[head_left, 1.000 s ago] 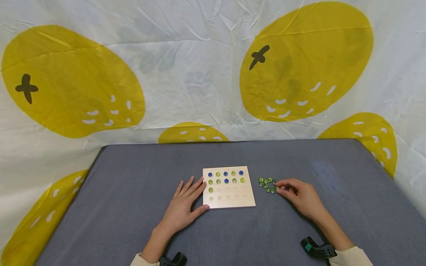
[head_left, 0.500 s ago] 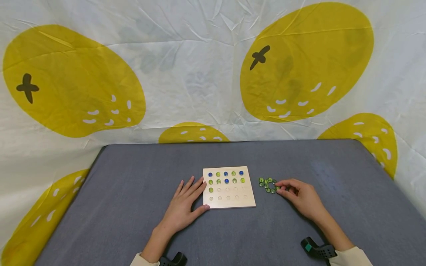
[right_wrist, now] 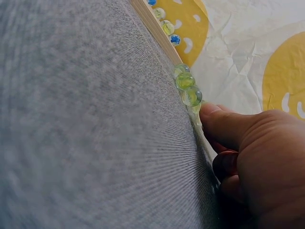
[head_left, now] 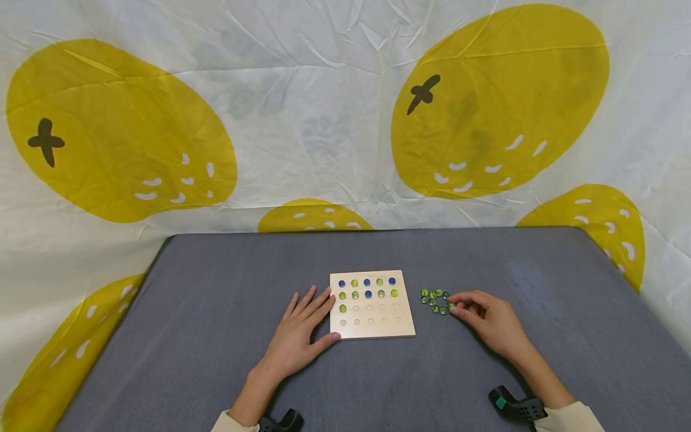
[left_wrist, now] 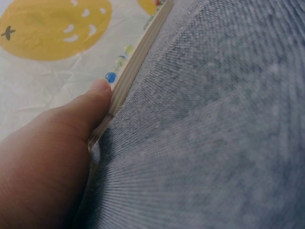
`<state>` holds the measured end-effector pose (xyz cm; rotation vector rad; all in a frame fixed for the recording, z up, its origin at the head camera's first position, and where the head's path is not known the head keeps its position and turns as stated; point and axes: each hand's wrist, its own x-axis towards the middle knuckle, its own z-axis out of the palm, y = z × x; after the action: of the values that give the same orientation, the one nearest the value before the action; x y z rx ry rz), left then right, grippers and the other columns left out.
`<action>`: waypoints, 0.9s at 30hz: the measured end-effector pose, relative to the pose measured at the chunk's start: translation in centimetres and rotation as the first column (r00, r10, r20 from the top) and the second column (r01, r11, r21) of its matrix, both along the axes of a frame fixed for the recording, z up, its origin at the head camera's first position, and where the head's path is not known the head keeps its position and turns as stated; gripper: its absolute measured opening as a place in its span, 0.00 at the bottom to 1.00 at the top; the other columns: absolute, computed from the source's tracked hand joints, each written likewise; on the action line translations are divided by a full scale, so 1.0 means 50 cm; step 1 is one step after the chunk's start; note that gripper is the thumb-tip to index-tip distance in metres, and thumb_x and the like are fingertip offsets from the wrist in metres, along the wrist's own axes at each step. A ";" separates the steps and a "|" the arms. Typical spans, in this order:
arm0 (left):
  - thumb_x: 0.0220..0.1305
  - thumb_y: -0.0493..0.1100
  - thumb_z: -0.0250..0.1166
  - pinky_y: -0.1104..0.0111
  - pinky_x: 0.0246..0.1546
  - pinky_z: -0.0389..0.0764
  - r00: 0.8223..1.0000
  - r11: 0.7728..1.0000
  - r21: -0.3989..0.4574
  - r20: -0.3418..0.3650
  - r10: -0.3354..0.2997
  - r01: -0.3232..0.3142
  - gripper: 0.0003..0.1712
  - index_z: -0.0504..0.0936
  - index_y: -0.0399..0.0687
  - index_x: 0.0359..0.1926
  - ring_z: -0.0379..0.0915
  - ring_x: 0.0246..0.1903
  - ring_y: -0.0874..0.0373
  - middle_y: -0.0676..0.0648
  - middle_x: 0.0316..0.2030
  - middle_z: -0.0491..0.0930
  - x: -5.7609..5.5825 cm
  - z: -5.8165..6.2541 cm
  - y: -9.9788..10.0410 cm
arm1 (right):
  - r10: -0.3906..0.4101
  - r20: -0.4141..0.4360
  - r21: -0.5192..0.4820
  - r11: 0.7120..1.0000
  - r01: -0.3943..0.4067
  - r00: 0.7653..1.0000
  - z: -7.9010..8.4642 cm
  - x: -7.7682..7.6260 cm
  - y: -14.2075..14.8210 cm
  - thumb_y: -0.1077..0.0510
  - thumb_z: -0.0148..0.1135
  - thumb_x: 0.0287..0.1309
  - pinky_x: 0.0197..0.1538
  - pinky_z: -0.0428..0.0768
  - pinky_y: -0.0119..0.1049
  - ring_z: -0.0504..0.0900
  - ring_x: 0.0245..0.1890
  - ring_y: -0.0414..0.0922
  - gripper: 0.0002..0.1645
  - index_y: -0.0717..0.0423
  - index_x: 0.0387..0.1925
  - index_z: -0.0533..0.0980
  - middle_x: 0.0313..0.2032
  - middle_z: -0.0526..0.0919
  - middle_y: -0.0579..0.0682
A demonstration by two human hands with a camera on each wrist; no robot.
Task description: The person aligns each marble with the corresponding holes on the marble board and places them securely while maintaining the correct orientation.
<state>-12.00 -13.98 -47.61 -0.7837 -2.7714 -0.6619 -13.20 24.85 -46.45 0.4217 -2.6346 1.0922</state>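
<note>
A pale wooden board [head_left: 376, 330] with rows of round hollows lies on the table. Blue and green glass marbles fill its two far rows, and one green marble [head_left: 342, 308] sits at the left of the third row. My left hand [head_left: 296, 342] rests flat with fingers spread, its thumb and fingertips at the board's left edge. To the right of the board is a cluster of green marbles [head_left: 433, 302]. At this cluster's right side, my right hand [head_left: 493, 321] pinches a green marble between thumb and forefinger; the fingers partly hide it. Its other fingers are curled.
A grey cloth covers the table [head_left: 227, 270]. Behind it hangs a white curtain [head_left: 313, 132] printed with big yellow fruit shapes. Black wrist devices [head_left: 515, 405] sit at both cuffs.
</note>
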 end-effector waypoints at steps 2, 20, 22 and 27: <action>0.63 0.66 0.57 0.46 0.69 0.43 1.000 1.000 0.001 0.001 0.000 0.000 0.42 0.63 0.52 0.71 0.46 0.71 0.48 0.52 0.71 0.58 0.000 0.000 0.000 | -0.002 -0.006 0.004 1.000 0.002 1.000 0.001 0.001 -0.001 0.59 0.69 0.55 0.19 0.65 0.28 0.67 0.17 0.35 0.07 0.48 0.37 0.83 0.26 0.77 0.38; 0.64 0.66 0.56 0.47 0.69 0.43 1.000 1.000 0.003 0.013 -0.006 0.006 0.41 0.63 0.52 0.72 0.45 0.71 0.49 0.52 0.71 0.57 0.002 0.000 0.002 | -0.008 -0.058 0.001 1.000 0.008 0.998 0.043 0.005 -0.030 0.60 0.71 0.52 0.21 0.67 0.25 0.70 0.20 0.36 0.08 0.51 0.37 0.84 0.26 0.77 0.38; 0.64 0.66 0.56 0.47 0.69 0.43 1.000 1.000 0.006 0.015 -0.005 0.005 0.41 0.63 0.53 0.71 0.46 0.71 0.49 0.52 0.71 0.57 0.003 0.001 0.001 | 0.002 -0.063 0.009 1.000 -0.002 0.998 0.047 0.003 -0.039 0.60 0.72 0.52 0.21 0.67 0.26 0.70 0.20 0.36 0.09 0.51 0.37 0.84 0.25 0.76 0.38; 0.63 0.66 0.57 0.47 0.69 0.43 1.000 1.000 0.009 0.021 -0.002 0.002 0.41 0.62 0.53 0.72 0.46 0.71 0.49 0.53 0.71 0.57 0.003 0.005 0.000 | 0.020 -0.061 0.007 1.000 -0.020 0.998 0.056 -0.002 -0.059 0.60 0.72 0.51 0.21 0.67 0.27 0.69 0.19 0.36 0.09 0.50 0.36 0.84 0.25 0.75 0.37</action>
<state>-11.83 -13.96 -47.37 -0.7830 -2.7851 -0.6861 -13.29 21.88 -43.66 0.4761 -2.5872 1.0601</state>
